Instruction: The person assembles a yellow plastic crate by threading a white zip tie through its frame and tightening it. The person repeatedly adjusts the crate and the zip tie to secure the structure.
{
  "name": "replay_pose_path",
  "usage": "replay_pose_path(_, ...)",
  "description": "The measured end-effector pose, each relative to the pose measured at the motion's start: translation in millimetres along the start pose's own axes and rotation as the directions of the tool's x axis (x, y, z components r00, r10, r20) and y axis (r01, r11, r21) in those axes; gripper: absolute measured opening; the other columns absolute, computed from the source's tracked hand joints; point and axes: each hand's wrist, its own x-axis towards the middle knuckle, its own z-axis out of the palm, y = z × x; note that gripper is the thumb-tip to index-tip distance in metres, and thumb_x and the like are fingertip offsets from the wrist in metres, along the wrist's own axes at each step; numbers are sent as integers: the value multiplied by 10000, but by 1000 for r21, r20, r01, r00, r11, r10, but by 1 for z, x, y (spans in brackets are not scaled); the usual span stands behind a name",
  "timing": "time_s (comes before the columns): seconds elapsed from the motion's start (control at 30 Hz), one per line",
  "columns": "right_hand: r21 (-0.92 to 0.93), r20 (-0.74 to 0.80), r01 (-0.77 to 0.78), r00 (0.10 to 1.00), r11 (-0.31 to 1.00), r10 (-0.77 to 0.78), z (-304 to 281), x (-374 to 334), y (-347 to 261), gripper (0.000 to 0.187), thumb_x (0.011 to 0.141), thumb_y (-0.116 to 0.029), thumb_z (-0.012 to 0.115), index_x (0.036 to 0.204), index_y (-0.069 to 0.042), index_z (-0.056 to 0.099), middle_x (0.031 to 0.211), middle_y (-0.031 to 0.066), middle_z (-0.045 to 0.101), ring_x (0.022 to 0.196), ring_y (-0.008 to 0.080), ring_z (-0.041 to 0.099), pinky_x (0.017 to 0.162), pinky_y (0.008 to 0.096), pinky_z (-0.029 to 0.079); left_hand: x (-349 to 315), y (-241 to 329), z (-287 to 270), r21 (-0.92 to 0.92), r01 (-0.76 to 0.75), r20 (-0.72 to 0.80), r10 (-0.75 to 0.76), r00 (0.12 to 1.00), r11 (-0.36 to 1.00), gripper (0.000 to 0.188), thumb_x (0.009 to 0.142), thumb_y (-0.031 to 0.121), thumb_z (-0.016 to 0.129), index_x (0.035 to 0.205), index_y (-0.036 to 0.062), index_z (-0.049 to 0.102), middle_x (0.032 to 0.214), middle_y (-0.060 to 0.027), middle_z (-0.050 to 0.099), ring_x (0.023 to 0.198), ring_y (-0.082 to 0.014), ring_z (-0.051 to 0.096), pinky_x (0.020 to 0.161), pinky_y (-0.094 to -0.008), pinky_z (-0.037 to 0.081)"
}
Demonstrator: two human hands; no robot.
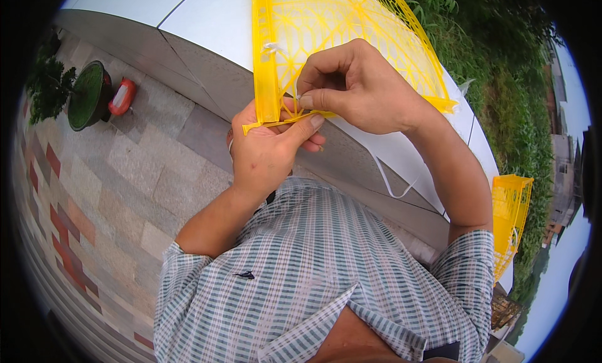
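Note:
A yellow plastic lattice basket [266, 80] lies on the white ledge, its open grid facing up. My left hand [260, 159] is closed around its near corner, thumb on top of the rim and fingers underneath. Above that rim my right hand [370, 90] pinches a small white tie [299, 102] between thumb and forefinger at the lattice. A thin white cord [382, 173] dangles in a loop below the right wrist; whether it joins the pinched tie is hidden. Another white knot [272, 47] sits on the basket's left side bar.
The white ledge [207, 21] runs beneath the basket. Another yellow basket [511, 212] stands at the far right, beside green plants [495, 80]. On the paved floor [132, 175] at left are a potted plant [88, 96] and a red object [123, 97].

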Motion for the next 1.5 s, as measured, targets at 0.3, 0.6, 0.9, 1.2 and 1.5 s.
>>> replay_pose_path(0.3, 149, 22, 127, 991, 981, -132, -7, 11, 24, 52, 879, -21, 782, 897, 13, 747, 781, 26, 716, 728, 88, 617, 681, 272, 508, -8, -4, 4, 72, -140, -253, 154, 955, 988, 418, 863, 47, 864, 1187, -58, 620, 1114, -166, 703, 967, -184, 711, 773, -300, 612)
replay_pose_path(0.6, 153, -4, 167, 986, 974, -168, -9, 10, 28, 88, 899, -32, 797, 940, 17, 737, 882, 31, 721, 820, 98, 658, 775, 268, 546, 7, 44, -17, 689, -554, 237, 577, 782, 467, 596, 723, 7, 892, 1255, -19, 625, 1122, -160, 735, 917, -225, 706, 719, -322, 549)
replay_pose_path(0.9, 50, -240, 239, 945, 970, -221, -1, -5, 25, 86, 880, -5, 782, 950, 5, 732, 860, 68, 725, 793, 152, 695, 718, 300, 551, 41, 56, -2, 688, -377, 255, 281, 925, 620, 206, 823, -25, 812, 997, -37, 702, 815, -137, 784, 671, -165, 752, 641, -296, 595)
replay_pose_path(1.2, -714, 75, 410, 851, 568, -520, -4, -56, 35, 102, 856, -119, 703, 897, -32, 670, 857, 136, 582, 844, 340, 676, 688, 455, 554, 50, 68, -11, 710, -393, 388, 141, 911, 585, 83, 831, -17, 823, 877, -40, 758, 777, -128, 778, 703, -158, 763, 674, -278, 609)
replay_pose_path(1.5, 225, -395, 83, 919, 971, 13, 27, -30, 12, 162, 927, -102, 771, 916, 54, 727, 681, 127, 684, 638, 196, 705, 551, 364, 532, 59, 75, -14, 663, -616, 613, 164, 773, 425, 105, 806, -8, 842, 846, -30, 748, 768, -128, 743, 666, -220, 715, 632, -321, 563)
